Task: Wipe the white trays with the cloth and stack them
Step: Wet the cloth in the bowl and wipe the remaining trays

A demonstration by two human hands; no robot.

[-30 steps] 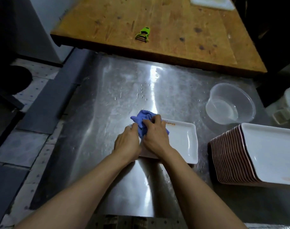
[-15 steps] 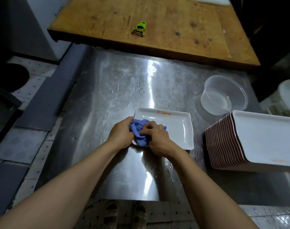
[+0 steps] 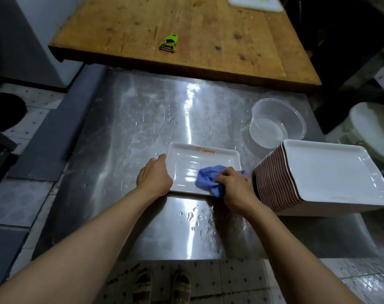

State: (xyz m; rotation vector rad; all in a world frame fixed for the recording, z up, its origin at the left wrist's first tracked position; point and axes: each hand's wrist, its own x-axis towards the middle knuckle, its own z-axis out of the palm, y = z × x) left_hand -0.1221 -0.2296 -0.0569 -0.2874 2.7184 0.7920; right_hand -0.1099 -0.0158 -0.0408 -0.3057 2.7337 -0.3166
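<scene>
A white rectangular tray [image 3: 217,157] with an orange logo lies flat on the steel table [image 3: 142,128]. My left hand [image 3: 154,177] holds the tray's left edge, fingers curled over the rim. My right hand [image 3: 233,186] grips a crumpled blue cloth [image 3: 208,179] and presses it on the tray's near right part. To the right stands a tall stack of white trays [image 3: 331,172], leaning slightly, its red-brown edges facing the tray.
A clear plastic tub [image 3: 278,123] with some water sits behind the stack. A wooden board [image 3: 208,40] with a green peeler [image 3: 169,43] lies at the back. Water drops dot the table. A white bucket [image 3: 375,132] is at far right. The table's near edge is close to my feet.
My right hand has swept the blue cloth from the tray's left end to its right side. My left hand stays on the left edge. The view has tilted down.
</scene>
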